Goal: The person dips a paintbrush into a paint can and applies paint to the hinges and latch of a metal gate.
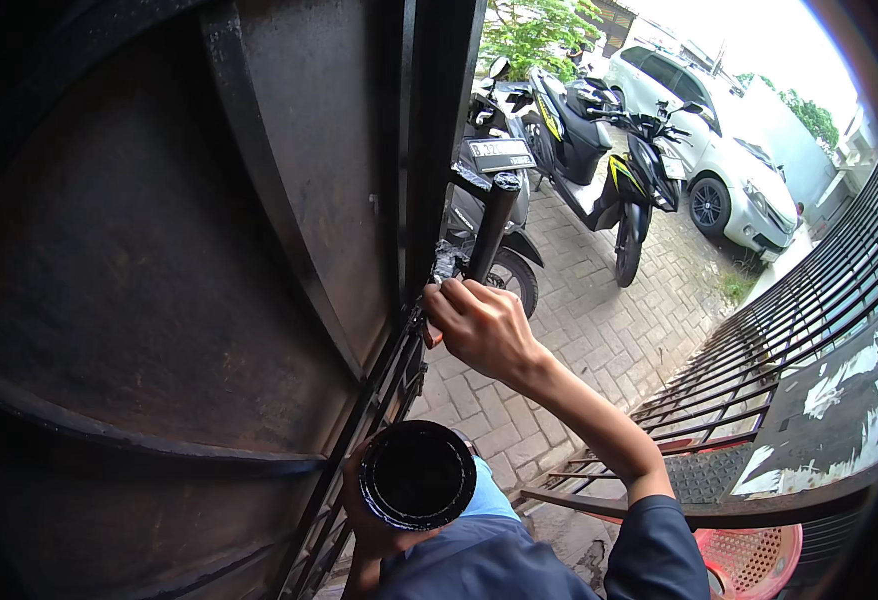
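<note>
My left hand (367, 510) holds a round open can of black paint (418, 476) upright in front of my body, its rim smeared. My right hand (484, 326) is closed around the orange handle (432, 334) of what looks like a paintbrush; its bristles are hidden. That hand is at the edge of a dark metal gate (311, 187), beside a crinkled silvery patch (448, 259) on the gate's hardware. Just above my knuckles a thick black tube handle (494, 225) stands out from the gate, its top end shiny.
Beyond the gate edge, a grey motorcycle (517, 251), a black and yellow scooter (626, 176) and a white car (698, 127) stand on paving blocks (596, 322). At right is a barred metal gate (754, 367) with a patchy panel (821, 420). A pink plastic basket (765, 559) sits below it.
</note>
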Demonstrator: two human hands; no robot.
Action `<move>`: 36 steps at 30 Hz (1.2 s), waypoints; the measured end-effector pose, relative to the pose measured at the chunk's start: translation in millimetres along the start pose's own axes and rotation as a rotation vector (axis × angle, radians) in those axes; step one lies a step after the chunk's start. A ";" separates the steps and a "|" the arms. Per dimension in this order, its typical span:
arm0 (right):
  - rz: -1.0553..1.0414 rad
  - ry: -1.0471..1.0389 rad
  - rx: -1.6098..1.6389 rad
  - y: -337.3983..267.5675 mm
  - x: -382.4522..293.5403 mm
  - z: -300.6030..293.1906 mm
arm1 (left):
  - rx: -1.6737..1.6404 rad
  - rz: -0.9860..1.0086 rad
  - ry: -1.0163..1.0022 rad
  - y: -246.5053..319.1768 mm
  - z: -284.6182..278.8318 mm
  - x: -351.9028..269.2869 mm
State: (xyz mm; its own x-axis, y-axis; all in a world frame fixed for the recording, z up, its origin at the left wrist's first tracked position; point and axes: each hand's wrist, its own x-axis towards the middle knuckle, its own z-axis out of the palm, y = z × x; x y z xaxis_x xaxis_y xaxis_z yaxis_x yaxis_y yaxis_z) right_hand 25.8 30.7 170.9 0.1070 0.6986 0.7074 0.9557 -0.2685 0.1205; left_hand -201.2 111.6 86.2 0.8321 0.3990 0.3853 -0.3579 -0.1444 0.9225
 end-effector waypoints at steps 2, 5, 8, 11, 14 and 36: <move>-0.043 -0.014 -0.008 -5.1 2.3 -4.7 | 0.007 -0.003 0.001 0.3 -1.8 -0.7; -0.007 -0.070 -0.079 -7.0 -15.3 1.8 | 0.009 0.006 0.002 0.6 -0.8 0.1; -0.105 -0.106 -0.126 -17.5 -33.9 2.6 | 0.004 0.016 -0.005 3.0 -2.6 4.2; -0.116 -0.083 -0.187 -17.4 -28.6 -13.1 | 0.018 0.035 0.010 0.5 -4.6 0.7; -0.166 -0.171 -0.282 -15.0 -33.6 -9.6 | -0.052 -0.004 0.054 -8.2 -3.2 -7.3; -0.431 -0.350 -0.266 -13.2 -41.7 -19.7 | -0.037 0.057 0.000 5.8 -6.0 -3.3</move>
State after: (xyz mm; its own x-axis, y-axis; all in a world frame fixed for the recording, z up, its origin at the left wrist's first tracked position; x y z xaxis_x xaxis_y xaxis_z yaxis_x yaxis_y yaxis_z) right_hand 3.4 -8.0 153.6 -0.1471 0.9452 0.2916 0.8368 -0.0382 0.5462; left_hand -208.5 114.9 90.2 0.8099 0.3910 0.4372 -0.4202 -0.1334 0.8976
